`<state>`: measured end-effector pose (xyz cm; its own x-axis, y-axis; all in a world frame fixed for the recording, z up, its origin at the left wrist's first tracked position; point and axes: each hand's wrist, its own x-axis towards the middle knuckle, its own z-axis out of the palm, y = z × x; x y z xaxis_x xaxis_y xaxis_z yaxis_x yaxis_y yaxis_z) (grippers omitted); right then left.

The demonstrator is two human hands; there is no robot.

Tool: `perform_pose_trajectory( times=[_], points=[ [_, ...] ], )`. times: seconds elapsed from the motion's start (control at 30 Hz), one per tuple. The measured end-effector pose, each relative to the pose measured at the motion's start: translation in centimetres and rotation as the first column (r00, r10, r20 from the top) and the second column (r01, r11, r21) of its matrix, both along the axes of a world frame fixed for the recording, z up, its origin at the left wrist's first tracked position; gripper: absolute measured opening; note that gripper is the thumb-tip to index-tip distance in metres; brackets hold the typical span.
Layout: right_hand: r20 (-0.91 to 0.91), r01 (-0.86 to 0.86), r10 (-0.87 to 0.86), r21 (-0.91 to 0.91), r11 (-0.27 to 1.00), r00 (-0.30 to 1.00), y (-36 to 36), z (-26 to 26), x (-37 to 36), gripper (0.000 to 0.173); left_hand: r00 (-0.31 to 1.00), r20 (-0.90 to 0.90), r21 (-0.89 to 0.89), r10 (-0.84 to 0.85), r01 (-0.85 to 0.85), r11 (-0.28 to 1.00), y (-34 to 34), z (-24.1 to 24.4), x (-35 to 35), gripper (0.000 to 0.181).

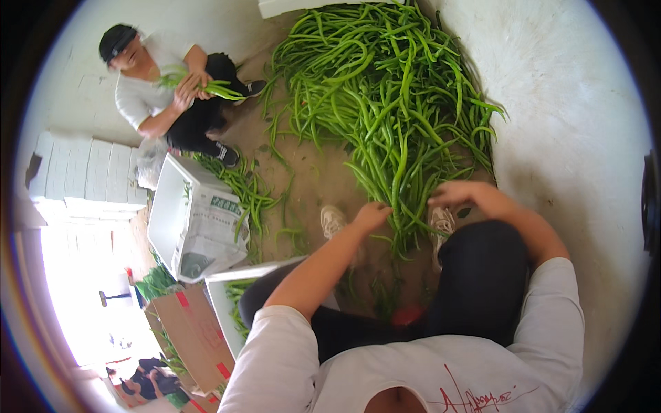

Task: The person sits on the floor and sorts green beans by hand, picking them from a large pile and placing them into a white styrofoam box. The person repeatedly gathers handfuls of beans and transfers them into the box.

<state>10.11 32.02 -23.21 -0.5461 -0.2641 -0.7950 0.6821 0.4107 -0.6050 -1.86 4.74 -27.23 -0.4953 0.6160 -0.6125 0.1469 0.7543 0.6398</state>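
Observation:
A large heap of long green peppers (pixel 382 93) lies on the floor before me, its near end narrowing between my shoes. My left hand (pixel 373 217) is at the left side of that near end, fingertips against or just beside the peppers. Whether it grips any is unclear. On the opposite side, my right hand (pixel 455 194) is blurred, its fingers spread towards the peppers with nothing visible in them. A few long peppers reach down between the two hands. Loose leaves and pepper bits lie on the floor below.
Across from me a person (pixel 150 82) squats with a bunch of peppers in both hands. At left stand a white foam box (pixel 168 222) draped with printed plastic, another box (pixel 222 299) holding peppers, a cardboard carton (pixel 193 335) and stacked white boxes (pixel 88 170). A wall (pixel 547 129) rises at right.

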Motion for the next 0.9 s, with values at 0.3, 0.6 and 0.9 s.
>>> perform_pose_trajectory(
  times=[0.3, 0.6, 0.9],
  points=[
    [-0.316, 0.151, -0.038, 0.341, 0.928, 0.948, 1.4, 20.6, 1.6, 0.067, 0.990, 0.110, 0.102, 0.093, -0.105, 0.989, -6.5, 12.1, -1.7, 0.043],
    [-0.387, -0.091, 0.432, 0.650, 0.754, 0.815, -3.6, 10.6, 0.5, 0.055, 0.984, -0.165, 0.417, -0.063, 0.127, 0.900, -7.1, 25.1, -3.3, 0.039],
    [-0.009, 0.759, -0.766, 0.147, 0.635, 0.643, -16.2, -11.7, -4.1, 0.045, 0.996, 0.043, 0.229, 0.079, -0.087, 0.970, -9.7, 12.8, -13.7, 0.028]
  ],
)
